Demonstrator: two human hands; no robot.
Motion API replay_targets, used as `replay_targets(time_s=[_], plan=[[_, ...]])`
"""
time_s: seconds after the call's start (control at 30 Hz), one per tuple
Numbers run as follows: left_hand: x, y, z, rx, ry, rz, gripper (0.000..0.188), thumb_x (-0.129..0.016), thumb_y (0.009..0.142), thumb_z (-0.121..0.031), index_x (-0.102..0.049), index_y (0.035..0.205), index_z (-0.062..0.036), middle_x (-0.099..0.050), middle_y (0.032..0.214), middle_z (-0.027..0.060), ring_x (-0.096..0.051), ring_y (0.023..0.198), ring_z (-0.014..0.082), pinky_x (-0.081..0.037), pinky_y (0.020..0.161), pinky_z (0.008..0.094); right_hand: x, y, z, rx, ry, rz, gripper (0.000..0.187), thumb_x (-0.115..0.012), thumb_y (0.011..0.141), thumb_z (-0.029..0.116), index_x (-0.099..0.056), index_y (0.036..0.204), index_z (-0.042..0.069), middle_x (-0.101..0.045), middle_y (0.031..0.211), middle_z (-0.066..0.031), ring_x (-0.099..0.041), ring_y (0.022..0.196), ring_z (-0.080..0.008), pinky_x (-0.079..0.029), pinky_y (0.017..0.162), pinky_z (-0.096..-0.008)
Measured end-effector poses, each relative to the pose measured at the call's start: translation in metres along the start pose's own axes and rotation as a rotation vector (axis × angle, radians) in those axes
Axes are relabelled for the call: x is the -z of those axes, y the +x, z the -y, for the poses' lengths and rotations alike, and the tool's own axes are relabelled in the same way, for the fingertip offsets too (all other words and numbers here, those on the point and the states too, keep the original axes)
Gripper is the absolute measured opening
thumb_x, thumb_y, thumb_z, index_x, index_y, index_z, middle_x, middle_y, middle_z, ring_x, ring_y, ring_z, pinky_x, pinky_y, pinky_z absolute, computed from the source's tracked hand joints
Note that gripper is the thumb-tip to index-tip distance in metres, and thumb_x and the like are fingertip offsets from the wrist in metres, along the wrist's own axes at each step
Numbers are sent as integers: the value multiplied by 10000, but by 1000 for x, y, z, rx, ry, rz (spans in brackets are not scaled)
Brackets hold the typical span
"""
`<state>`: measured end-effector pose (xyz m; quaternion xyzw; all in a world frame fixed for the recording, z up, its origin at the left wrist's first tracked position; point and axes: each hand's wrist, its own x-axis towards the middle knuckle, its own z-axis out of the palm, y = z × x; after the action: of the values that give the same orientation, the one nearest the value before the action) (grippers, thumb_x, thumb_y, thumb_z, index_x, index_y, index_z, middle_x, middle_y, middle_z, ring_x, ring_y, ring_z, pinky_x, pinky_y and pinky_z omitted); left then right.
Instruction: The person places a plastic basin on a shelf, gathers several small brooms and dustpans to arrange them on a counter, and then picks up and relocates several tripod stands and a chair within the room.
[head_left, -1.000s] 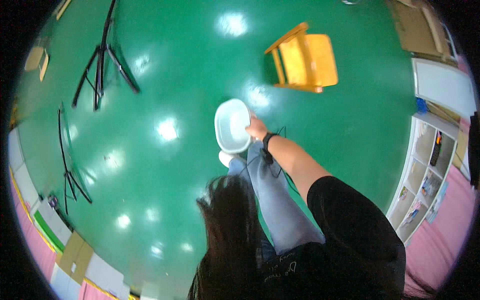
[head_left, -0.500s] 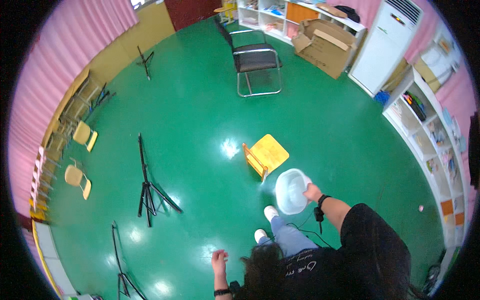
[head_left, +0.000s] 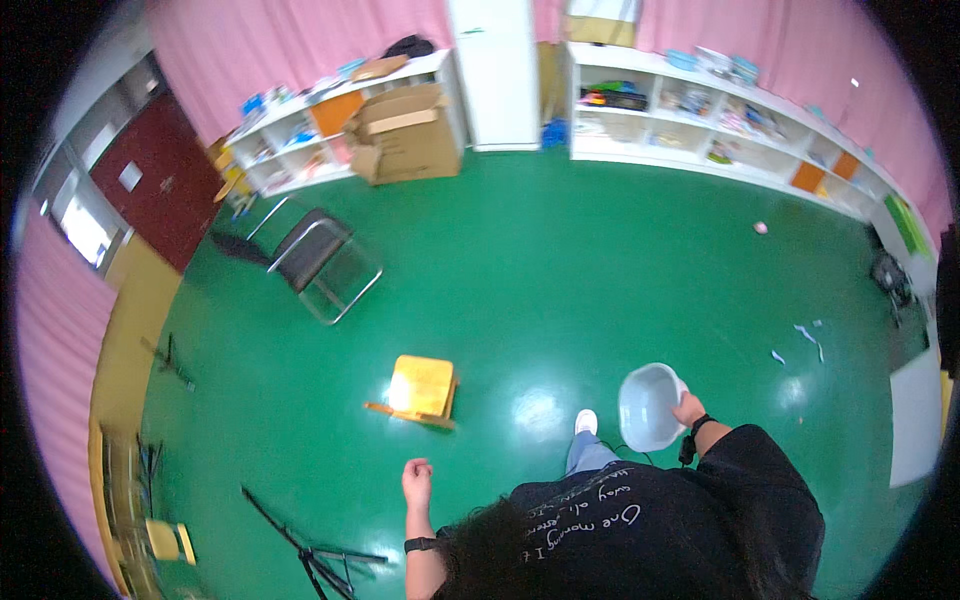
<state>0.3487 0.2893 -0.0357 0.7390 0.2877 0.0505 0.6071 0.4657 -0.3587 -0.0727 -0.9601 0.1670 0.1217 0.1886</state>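
Firmly, by the look of it, the right hand [head_left: 689, 408] held the near-white, rounded plastic basin [head_left: 648, 410], its fingers closed on the right rim. The basin hung out to the person's right, just beside a white shoe [head_left: 586, 421], its mouth upward; nothing could be made out inside it. The left hand [head_left: 417, 482] was raised with its fingers bent and no object visible in it; whether they were pressed together I could not tell.

Beyond the hands, the small yellow wooden chair [head_left: 422, 388] stood ahead of the left one. Half a second earlier that chair had been close beside the basin; now the two were well apart, and the view had swung toward the long white shelf unit [head_left: 690, 174]. The basin had stayed in the same grip throughout, so it was apparently being carried while the person turned, not yet set down.

Farther out on the glossy green floor [head_left: 500, 260] were a black chair with a metal-tube frame [head_left: 312, 248] and a small pink round object [head_left: 760, 228].
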Motion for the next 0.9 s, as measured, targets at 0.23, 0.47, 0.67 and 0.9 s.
replay_targets(time_s=[0.23,0.47,0.67,0.9], plan=[[-212,70,-61,-186,451,605,269,-511,837,-198,-565,1037,-26,-636,913,142,-605,858,251,-464,786,344,-22,-41,-239,-614,60,49,202,-616,676,182,-639,744,-7,-627,768,-201,-610,792,-311,-481,668,-378],[-413,108,-213,-463,678,917,303,-509,842,-197,-547,1098,-40,-608,989,169,-584,915,298,-462,808,362,-40,-28,-345,-455,70,87,224,-621,720,227,-612,695,5,-578,633,-135,-512,604,-263,-413,569,-382],[-524,161,-257,-422,725,1029,289,-532,861,-206,-550,1102,-47,-609,1024,135,-586,922,247,-467,803,346,-10,69,-263,-749,354,40,330,-510,672,137,-595,925,-57,-624,693,-197,-647,632,-301,-509,511,-396],[-637,293,-270,-459,769,1086,288,-515,845,-198,-559,1082,-42,-608,1002,162,-587,917,274,-463,804,358,70,216,-233,-866,555,-152,443,-524,651,185,-582,1010,-70,-587,987,-294,-566,964,-408,-458,837,-413]])
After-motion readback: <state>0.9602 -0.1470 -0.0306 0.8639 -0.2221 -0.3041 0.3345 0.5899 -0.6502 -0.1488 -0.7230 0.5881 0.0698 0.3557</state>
